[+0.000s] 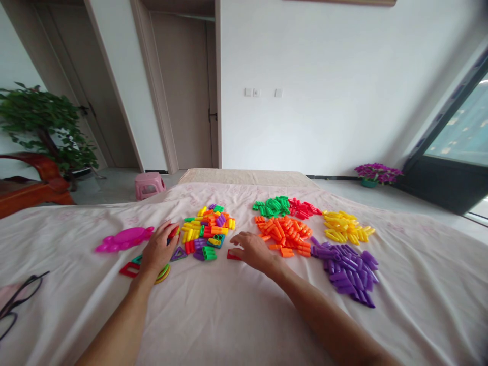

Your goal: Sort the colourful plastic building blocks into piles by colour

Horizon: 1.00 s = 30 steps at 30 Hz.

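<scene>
My left hand (pixel 156 249) is closed around small red, yellow and dark plastic pieces (pixel 174 233), partly hidden by the fingers. Beneath and beside it lie flat frame shapes: a red square (pixel 129 269), a purple triangle (pixel 178 254) and yellow-green rings (pixel 163 274). My right hand (pixel 253 250) hovers with its fingers apart and bent, over the edge of a red flat piece (pixel 233 254); whether it touches this piece I cannot tell. Between the hands spreads a mixed heap of coloured tube-shaped building pieces (pixel 206 226).
Sorted piles lie to the right: green (pixel 272 206), red (pixel 303 209), orange (pixel 284 231), yellow (pixel 346 227) and purple (pixel 351 272). At left are a magenta plastic plate (pixel 127 238) and eyeglasses (pixel 19 302). A pink stool (pixel 149 185) stands beyond the cloth-covered table (pixel 213 315).
</scene>
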Motion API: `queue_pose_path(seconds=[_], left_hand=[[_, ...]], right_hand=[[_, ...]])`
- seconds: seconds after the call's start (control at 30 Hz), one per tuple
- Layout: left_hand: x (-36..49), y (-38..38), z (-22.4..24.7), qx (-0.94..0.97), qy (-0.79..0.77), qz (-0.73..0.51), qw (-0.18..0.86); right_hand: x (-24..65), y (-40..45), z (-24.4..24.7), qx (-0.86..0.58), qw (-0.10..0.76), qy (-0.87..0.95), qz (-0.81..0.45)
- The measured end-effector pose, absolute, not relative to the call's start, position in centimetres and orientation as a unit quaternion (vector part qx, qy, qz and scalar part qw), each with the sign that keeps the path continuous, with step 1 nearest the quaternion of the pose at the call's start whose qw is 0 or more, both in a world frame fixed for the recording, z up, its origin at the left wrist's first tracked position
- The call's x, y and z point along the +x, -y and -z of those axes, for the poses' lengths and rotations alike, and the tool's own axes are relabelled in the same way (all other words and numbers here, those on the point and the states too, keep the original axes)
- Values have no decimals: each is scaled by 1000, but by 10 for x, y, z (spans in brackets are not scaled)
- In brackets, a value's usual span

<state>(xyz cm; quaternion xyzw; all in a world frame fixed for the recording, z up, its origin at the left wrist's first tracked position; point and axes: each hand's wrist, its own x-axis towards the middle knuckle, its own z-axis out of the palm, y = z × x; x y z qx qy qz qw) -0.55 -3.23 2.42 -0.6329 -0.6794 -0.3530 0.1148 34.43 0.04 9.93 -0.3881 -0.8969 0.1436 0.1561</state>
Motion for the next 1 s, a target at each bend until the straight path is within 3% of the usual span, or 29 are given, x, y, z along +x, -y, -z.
queue_pose_path(seconds=[0.23, 0.5, 0.63, 1.0], left_hand=[[-5, 33, -26, -634, 676, 358, 110], [-2, 34, -29, -639, 673, 354, 118], [-1, 34, -29, -638, 672, 357, 118], [-2, 35, -29, -635, 675, 356, 118]], right_hand=[[306, -12, -87, -327, 227, 910, -116], [280, -17, -86, -332, 139, 933, -10], [287, -15, -89, -374, 142, 915, -44], [330, -9, -84, -467, 248, 830, -178]])
